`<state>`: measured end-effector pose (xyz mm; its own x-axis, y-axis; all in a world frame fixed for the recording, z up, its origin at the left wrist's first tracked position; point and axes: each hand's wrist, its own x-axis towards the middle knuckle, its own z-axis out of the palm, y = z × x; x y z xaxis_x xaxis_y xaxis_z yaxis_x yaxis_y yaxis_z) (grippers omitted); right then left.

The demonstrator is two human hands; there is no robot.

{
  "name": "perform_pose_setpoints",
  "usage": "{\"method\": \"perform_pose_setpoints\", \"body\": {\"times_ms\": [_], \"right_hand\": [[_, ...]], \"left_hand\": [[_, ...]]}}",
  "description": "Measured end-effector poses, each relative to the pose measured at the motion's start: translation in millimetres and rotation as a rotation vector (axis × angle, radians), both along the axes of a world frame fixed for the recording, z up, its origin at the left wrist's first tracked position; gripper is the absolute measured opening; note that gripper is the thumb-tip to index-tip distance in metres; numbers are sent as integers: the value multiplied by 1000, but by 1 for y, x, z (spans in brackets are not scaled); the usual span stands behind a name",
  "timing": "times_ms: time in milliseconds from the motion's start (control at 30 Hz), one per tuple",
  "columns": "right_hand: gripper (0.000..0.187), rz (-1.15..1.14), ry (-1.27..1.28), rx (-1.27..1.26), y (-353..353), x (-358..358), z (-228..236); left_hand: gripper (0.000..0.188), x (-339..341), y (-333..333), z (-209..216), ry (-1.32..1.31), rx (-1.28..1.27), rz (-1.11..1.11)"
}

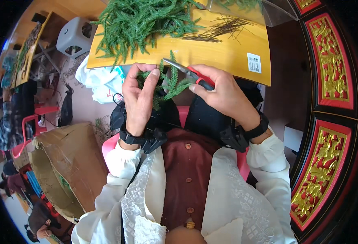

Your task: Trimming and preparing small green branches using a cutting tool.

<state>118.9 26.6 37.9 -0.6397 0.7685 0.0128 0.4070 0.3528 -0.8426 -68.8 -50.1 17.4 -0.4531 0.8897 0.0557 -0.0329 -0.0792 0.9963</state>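
Note:
My left hand [140,95] is closed, thumb against fingers, on a green artificial pine sprig [173,83] in front of the table's near edge. In my right hand [227,95] is a pair of long-nose pliers [203,77] with red and black handles. The metal jaws point left, close to my left fingertips and the top of the sprig. Whether they grip anything is too small to tell. A heap of green sprigs [142,26] covers the far left of the yellow table [227,61]. Thin brown wires [225,28] lie loosely to its right.
A clear plastic container [274,14] stands at the table's far right. Left of me are a white plastic bag [99,81], a grey stool [71,38] and an open cardboard box [75,158]. Red and gold carved panels [329,61] line the right side. Other people sit at far left.

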Motion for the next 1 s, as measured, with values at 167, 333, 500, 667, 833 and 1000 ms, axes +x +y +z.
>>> {"method": "perform_pose_setpoints", "body": {"times_ms": [167,333,500,667,833,1000], "right_hand": [[42,120,69,-151,20,25,-11],[43,237,-63,-379,41,46,-8],[42,301,-42,-336,56,58,-27],[40,299,-88,-251,56,59,-33],[37,190,-141,-126,48,58,-37],[36,148,-276,-65,39,56,-34]], "left_hand": [[7,29,17,-3,20,8,-58],[10,48,33,-13,-9,-10,-81],[10,57,43,-21,48,-69,-107],[9,60,47,-22,-89,-76,-138],[10,62,48,-22,-130,-102,-160],[11,61,48,-24,-165,-119,-187]]}}
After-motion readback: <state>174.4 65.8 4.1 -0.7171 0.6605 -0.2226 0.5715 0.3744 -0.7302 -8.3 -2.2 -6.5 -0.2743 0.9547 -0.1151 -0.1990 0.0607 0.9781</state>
